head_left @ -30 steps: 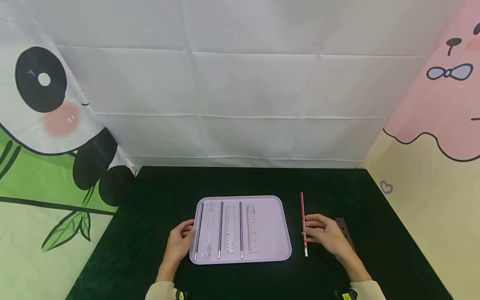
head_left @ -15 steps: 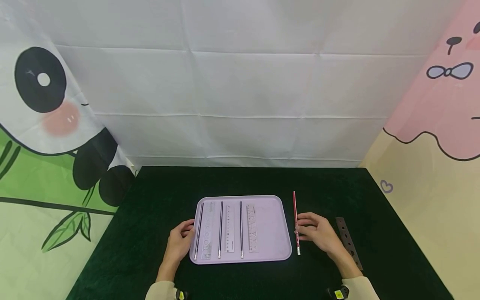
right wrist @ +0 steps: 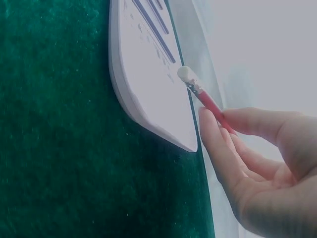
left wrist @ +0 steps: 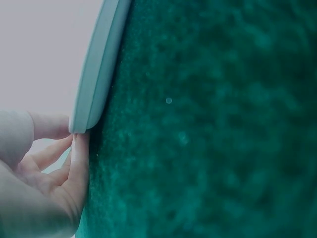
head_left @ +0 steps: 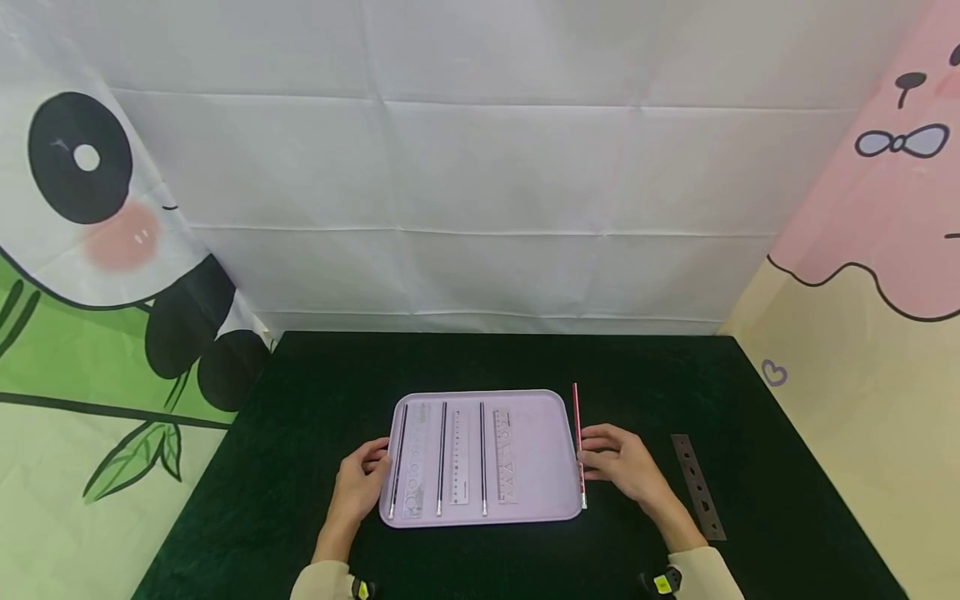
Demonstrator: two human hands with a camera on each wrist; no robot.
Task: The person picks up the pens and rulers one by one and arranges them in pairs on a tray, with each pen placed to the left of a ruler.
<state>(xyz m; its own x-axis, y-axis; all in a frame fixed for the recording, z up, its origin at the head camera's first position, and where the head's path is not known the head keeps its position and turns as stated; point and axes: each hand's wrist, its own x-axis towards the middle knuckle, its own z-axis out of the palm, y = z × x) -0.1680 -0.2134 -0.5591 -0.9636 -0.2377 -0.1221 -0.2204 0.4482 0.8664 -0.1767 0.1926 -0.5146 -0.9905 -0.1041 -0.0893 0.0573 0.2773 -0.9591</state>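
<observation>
A pale lilac tray (head_left: 542, 454) lies on the dark green cloth. My left hand (head_left: 360, 483) grips its left rim; in the left wrist view the thumb is on top and the fingers (left wrist: 79, 158) are beneath the edge. On the tray, from left to right, lie a dark pencil (head_left: 398, 462), a clear stencil ruler (head_left: 415, 467), a second dark pencil (head_left: 442, 458), a clear ruler (head_left: 460, 467), a third dark pencil (head_left: 483, 458) and another stencil ruler (head_left: 505, 467). Between thumb and fingers my right hand (head_left: 618, 462) pinches a red pencil (right wrist: 212, 105), eraser end toward me, at the tray's right edge.
A brown ruler-like strip with holes (head_left: 698, 487) lies on the green cloth (head_left: 757, 467) to the right of my right hand. A white cloth (head_left: 495, 175) hangs behind the table, with printed cartoon cloths at both sides.
My right hand has carried the red pencil leftward, from beside the strip with holes to the tray's right rim. That strip is now fully uncovered. The left hand stays on the tray.
</observation>
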